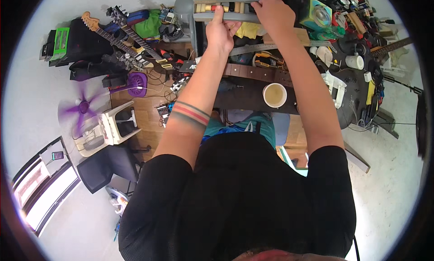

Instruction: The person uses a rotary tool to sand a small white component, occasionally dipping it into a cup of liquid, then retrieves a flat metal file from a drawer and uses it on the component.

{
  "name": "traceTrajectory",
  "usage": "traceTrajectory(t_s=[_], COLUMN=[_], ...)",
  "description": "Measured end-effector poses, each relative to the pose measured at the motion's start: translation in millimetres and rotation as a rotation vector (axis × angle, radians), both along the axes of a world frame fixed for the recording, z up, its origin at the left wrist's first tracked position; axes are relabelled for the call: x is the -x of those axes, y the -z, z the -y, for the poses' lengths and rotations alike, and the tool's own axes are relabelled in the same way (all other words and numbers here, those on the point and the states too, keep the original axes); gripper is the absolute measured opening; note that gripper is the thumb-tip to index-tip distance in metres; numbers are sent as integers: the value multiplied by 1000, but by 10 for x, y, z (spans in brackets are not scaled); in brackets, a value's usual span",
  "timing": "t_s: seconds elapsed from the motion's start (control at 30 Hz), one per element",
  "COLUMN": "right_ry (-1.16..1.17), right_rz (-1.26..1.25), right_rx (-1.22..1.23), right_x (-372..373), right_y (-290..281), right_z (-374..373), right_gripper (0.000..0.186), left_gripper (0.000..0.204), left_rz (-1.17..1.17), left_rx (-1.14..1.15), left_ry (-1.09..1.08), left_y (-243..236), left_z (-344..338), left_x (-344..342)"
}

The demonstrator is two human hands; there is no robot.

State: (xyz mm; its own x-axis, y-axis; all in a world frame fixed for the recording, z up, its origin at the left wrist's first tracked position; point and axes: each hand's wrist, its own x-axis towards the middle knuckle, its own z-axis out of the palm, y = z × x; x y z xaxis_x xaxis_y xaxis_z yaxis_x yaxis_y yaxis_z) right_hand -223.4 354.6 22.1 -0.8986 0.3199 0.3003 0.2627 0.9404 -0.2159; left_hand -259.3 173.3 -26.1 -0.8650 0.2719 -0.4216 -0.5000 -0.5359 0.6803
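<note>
Both my arms reach up to a grey drawer (203,16) at the far edge of the workbench. Inside it lies a row of short tools with wooden handles (238,7), one of them partly red. My left hand (220,32) grips the drawer's front edge, thumb over the top and fingers curled below. At the drawer's right end, my right hand (275,16) is closed, its fingertips bent into the drawer beside a dark object. What those fingers hold, if anything, is hidden.
A guitar neck (253,72) and a metal ruler (253,48) lie on the cluttered bench. Nearer me stands a white cup (275,95) of pale liquid. Two guitars (131,39) lean at left, above a purple fan (83,106). White cups and tools crowd the right.
</note>
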Motion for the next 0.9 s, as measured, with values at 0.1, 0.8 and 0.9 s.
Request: traceTrajectory(t_s=[0.1, 0.8, 0.9], right_ry=[15, -4, 1], right_rz=[79, 49, 83], right_rx=[-39, -19, 45], right_x=[46, -51, -120], right_y=[31, -94, -181], right_z=[-58, -56, -74], right_gripper=[44, 42, 38], left_gripper=[45, 60, 63], left_rz=[5, 117, 121], left_rx=[8, -45, -41], left_ry=[-32, 171, 186], left_y=[-10, -159, -179], left_z=[73, 1043, 1101], left_x=[-125, -1485, -1559])
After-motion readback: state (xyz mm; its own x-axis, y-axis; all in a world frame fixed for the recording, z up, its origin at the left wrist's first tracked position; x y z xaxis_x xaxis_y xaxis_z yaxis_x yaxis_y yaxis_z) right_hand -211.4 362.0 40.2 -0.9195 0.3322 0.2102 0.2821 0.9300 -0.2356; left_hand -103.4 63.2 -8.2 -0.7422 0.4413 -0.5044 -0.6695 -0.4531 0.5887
